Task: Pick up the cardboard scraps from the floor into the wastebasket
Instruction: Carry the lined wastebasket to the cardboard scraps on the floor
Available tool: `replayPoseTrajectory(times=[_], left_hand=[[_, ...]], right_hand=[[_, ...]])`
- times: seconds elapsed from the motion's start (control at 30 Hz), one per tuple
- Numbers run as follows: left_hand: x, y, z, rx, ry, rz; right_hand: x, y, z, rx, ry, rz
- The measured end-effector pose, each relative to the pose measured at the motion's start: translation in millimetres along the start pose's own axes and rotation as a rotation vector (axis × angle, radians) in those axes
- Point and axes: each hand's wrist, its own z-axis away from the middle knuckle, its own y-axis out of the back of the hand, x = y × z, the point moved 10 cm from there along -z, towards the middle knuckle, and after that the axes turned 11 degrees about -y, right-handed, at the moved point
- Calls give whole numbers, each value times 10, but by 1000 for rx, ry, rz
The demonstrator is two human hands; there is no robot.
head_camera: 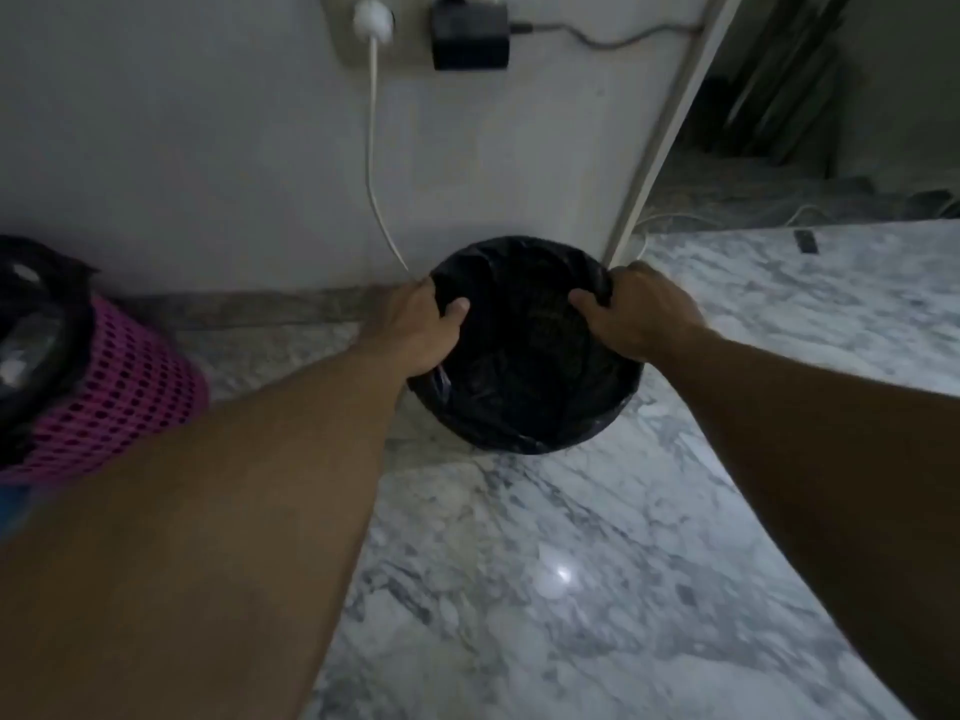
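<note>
left hand (426, 324): clamped on the left side of the rim, thumb hooked inside on the liner, fingers curled down the outside. A real grip, not just resting there.
right hand (639, 314): same deal on the far right of the rim. Thumb inside, fingers wrapped over the edge, bunching the plastic a bit.
bag liner (519, 283): black, folded over the rim, loose and wrinkly. Both hands are on it.
wastebasket (519, 428): round, black, standing upright on the floor, tucked against the wall (208, 148) right by the door frame (654, 148). Too dark inside to tell what's in it.
cardboard scraps: none in shot, honestly. My guess is the bin is getting carried over to wherever they are.
doing it well: squeeze the hard rim through the plastic, not the plastic alone, or the liner probably slips off. Lift both sides evenly so it stays level.
white cable (371, 148): hangs down the wall and ends just beside the left hand. Pull the bin straight toward you so it doesn't snag.
pink mesh basket (119, 387): sits off to the left near the forearm, so don't swing that way.
floor (519, 563): shiny marble and it looks slick. I'd carry the bin, not drag it.
</note>
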Motion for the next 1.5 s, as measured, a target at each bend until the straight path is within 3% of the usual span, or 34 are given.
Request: replayPoseTrajectory(times=[0.23,0.47,0.83,1.13,1.5], left_hand=[[-312,-590,-58,90,119,68],[-617,-753,32,419,221,438],[-539,-656,642,316,272,579],[77,875,1676,332,218,654],[67,3504,3375,474,299,704]], right_hand=[[585,-772,-215,19,-180,-214],[838,-1140,-150,12,-336,-648],[889,-861,466,-20,-365,-777],[381,544,1345,-71,-295,-831],[-1406,2680,2439,-158,44,-826]])
